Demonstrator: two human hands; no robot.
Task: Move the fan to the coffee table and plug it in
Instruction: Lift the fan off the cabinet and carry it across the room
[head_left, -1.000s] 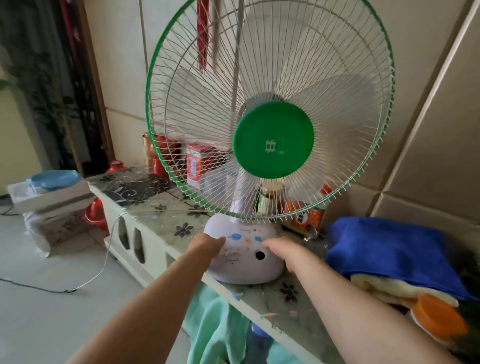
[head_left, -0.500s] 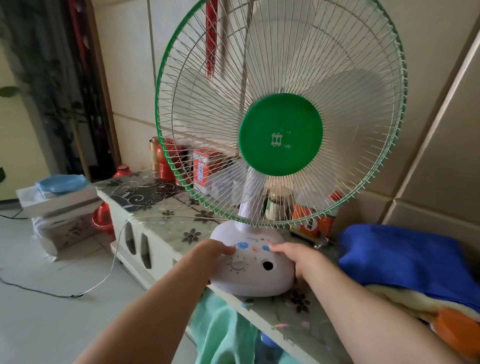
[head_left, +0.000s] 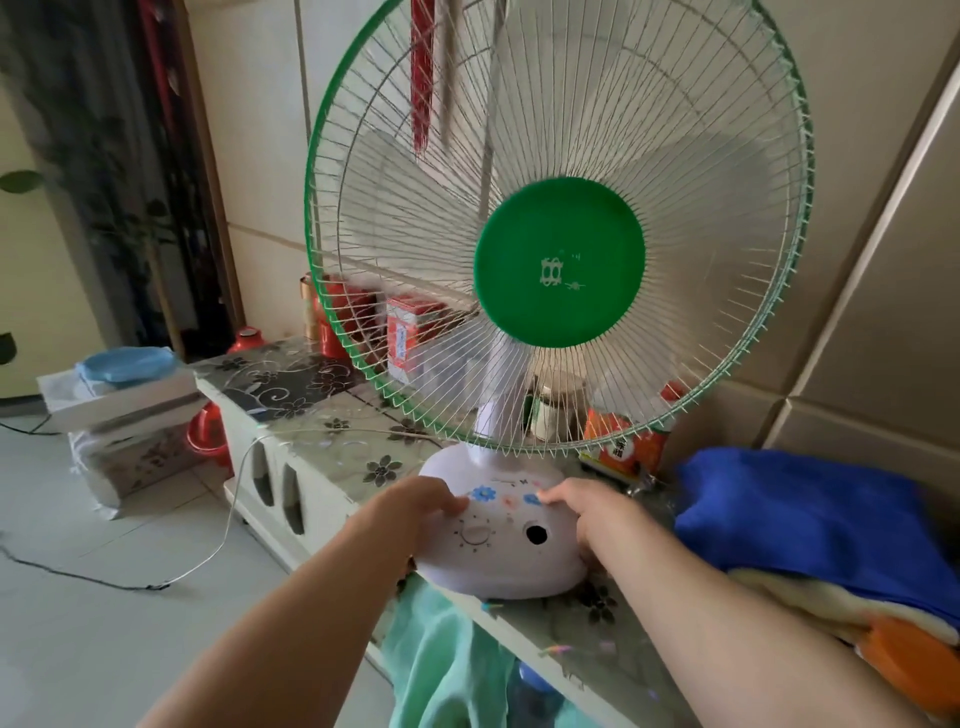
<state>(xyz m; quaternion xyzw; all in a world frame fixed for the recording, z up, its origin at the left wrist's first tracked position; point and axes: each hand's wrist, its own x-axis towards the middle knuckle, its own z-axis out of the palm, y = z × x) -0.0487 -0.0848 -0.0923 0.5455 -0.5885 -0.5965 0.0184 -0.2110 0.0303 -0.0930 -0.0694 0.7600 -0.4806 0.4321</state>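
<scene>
A desk fan (head_left: 559, 262) with a green-rimmed wire cage and a green hub stands upright on a white cabinet (head_left: 311, 512) against the tiled wall. Its white base (head_left: 506, 545) has flower stickers and a dial. My left hand (head_left: 415, 512) clasps the base's left side and my right hand (head_left: 584, 512) clasps its right side. The fan's thin cord (head_left: 228, 525) trails off the cabinet top and hangs to the floor on the left. The coffee table is out of view.
Red cans and boxes (head_left: 410, 338) stand behind the fan. A folded blue cloth (head_left: 800, 512) lies to its right. A green cloth (head_left: 452, 660) hangs over the cabinet's front. Boxes with a blue lid (head_left: 119, 384) sit on the floor at left.
The view has come closer and the fan looks larger. Both hands have closed further round the sides of the base. The fan still stands on the cabinet.
</scene>
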